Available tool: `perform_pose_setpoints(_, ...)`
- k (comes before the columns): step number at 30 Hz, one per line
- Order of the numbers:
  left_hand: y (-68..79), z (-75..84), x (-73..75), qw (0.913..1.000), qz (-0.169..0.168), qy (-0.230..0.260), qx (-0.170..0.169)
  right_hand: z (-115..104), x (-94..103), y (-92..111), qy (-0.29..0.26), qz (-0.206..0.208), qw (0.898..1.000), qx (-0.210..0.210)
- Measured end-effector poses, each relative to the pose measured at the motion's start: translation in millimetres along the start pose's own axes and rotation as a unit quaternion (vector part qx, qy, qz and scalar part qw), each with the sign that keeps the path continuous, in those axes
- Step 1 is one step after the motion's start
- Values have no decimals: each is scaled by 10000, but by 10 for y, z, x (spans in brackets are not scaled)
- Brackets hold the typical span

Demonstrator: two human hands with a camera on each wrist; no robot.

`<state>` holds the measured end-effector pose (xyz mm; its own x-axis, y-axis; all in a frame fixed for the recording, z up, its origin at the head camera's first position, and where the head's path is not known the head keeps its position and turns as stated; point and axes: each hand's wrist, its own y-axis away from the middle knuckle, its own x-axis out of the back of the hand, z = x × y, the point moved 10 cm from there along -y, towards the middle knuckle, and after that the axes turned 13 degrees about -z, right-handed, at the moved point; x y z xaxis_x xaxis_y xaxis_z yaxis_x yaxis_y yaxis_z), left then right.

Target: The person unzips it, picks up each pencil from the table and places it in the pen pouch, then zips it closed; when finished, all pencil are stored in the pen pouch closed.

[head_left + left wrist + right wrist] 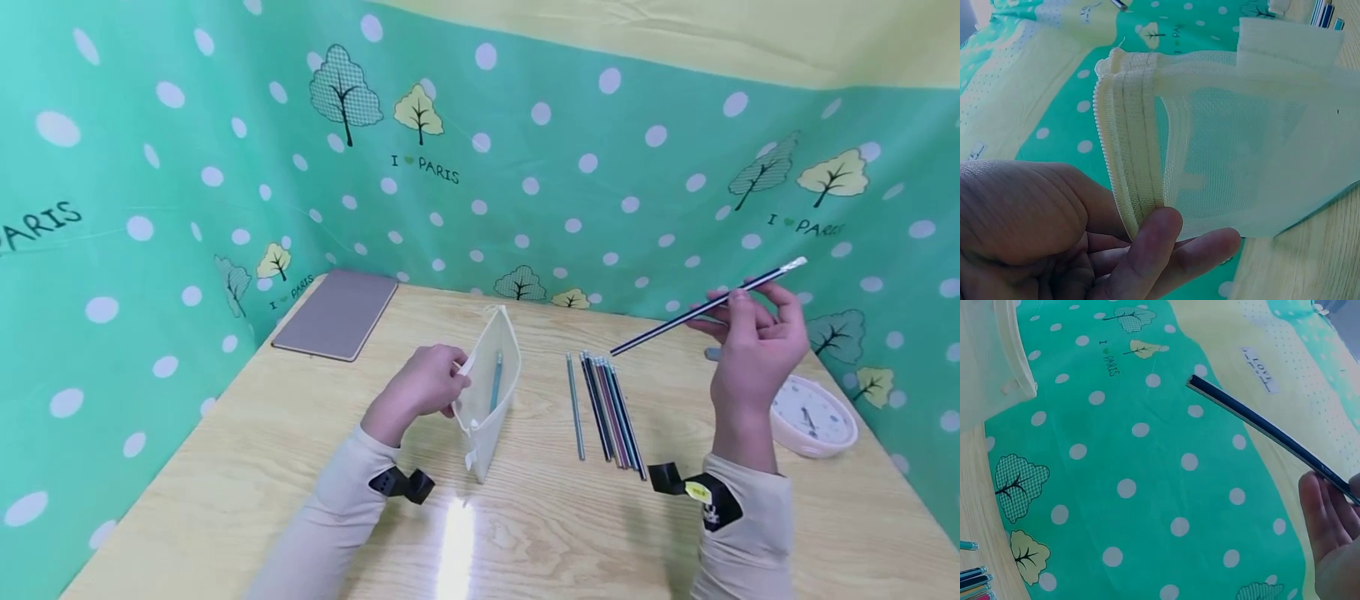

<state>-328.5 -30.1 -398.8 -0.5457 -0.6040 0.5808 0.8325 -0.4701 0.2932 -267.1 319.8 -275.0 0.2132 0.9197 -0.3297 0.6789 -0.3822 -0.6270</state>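
In the head view my left hand (431,382) pinches the near-left edge of a cream zip pouch (487,433), whose mouth gapes open. Its see-through mesh and zipper show in the left wrist view, with the thumb and fingers of my left hand (1116,250) at the zipper edge. One teal pencil (497,379) is inside the pouch. Raised above the table on the right, my right hand (761,333) holds a dark striped pencil (690,315) between thumb and fingers, tilted with its lower end to the left. Several pencils (611,408) lie side by side below it.
A lone teal pencil (575,408) lies just left of the row. A pink-rimmed round clock (810,417) is at the right, partly behind the right wrist. A grey notebook (337,315) lies at the back left. Polka-dot green cloth (525,208) hangs around the wooden table (540,533).
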Motion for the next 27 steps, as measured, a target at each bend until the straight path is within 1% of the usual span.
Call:
perform_pose_setpoints(3, 11, -8, -11, 10000, -1, 61, -7, -1, -96, -11, 273, -220, 9993, -144)
perform_pose_setpoints(7, 23, 1, -28, 10000, -21, 94, -25, 33, -263, 21, 633, -579, 9956, -389)
perform_pose_setpoints(13, 31, 3, -41, 9999, -55, -80, 30, 118, -502, 132, 1007, -1088, 9873, -575)
perform_pose_setpoints(17, 30, 13, -29, 9999, -31, -118, 16, 179, -636, 203, 1074, -1367, 9824, -686)
perform_pose_setpoints(20, 26, 8, -21, 9999, -24, -127, 43, 220, -719, 252, 1020, -1531, 9795, -817)
perform_pose_setpoints(27, 28, 24, -2, 9998, -24, -182, 75, 298, -818, 338, 1086, -1709, 9742, -997)
